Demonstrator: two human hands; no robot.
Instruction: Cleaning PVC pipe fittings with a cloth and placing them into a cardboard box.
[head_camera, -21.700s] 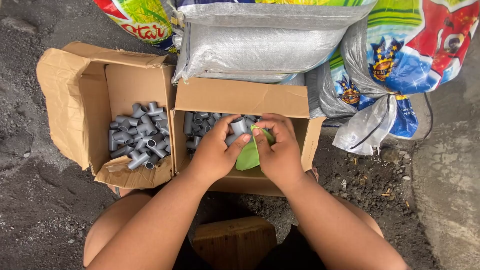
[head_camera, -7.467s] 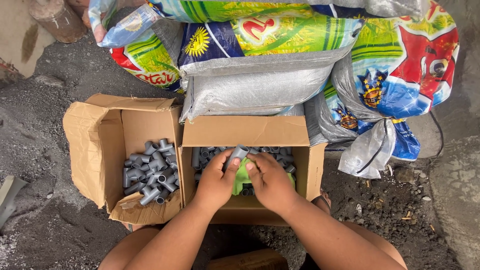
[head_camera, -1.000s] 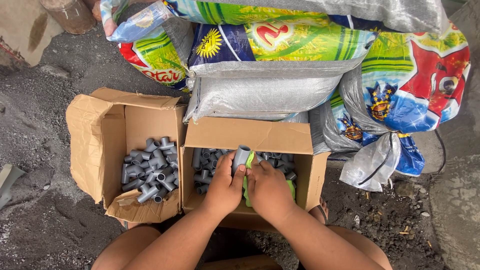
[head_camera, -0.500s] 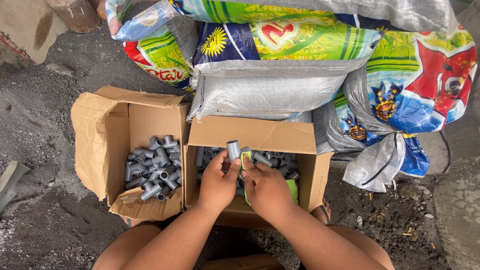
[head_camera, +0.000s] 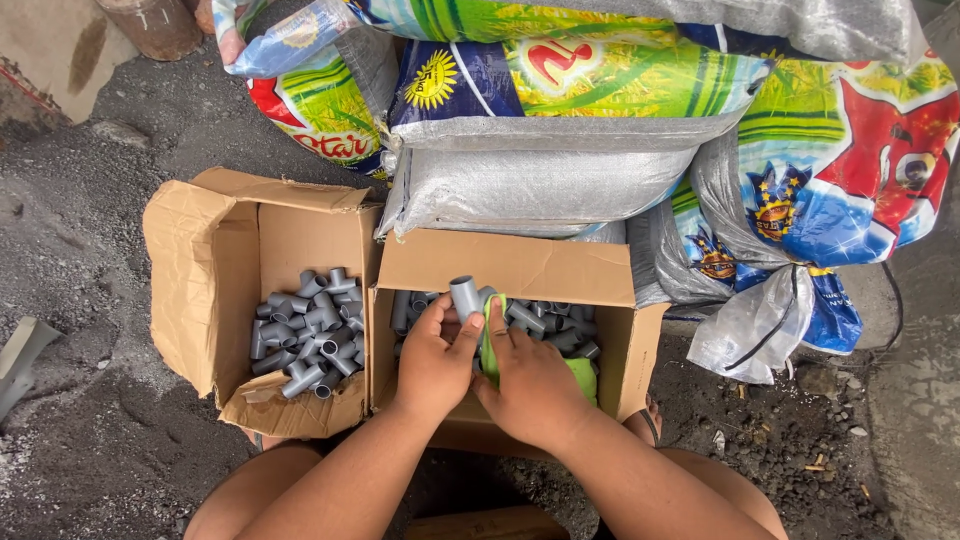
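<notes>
Now the left hand (head_camera: 432, 362) holds a grey pipe fitting (head_camera: 464, 297) upright over the right cardboard box (head_camera: 510, 268), its fingers closed around the lower part of the fitting. Just beside it, the right hand (head_camera: 530, 385) pinches a green cloth (head_camera: 490, 335) with thumb and fingers and presses it against the side of the fitting. More grey fittings (head_camera: 545, 322) lie in this box, and others (head_camera: 305, 332) fill the left cardboard box (head_camera: 200, 270), with printed sacks (head_camera: 560, 120) behind.
</notes>
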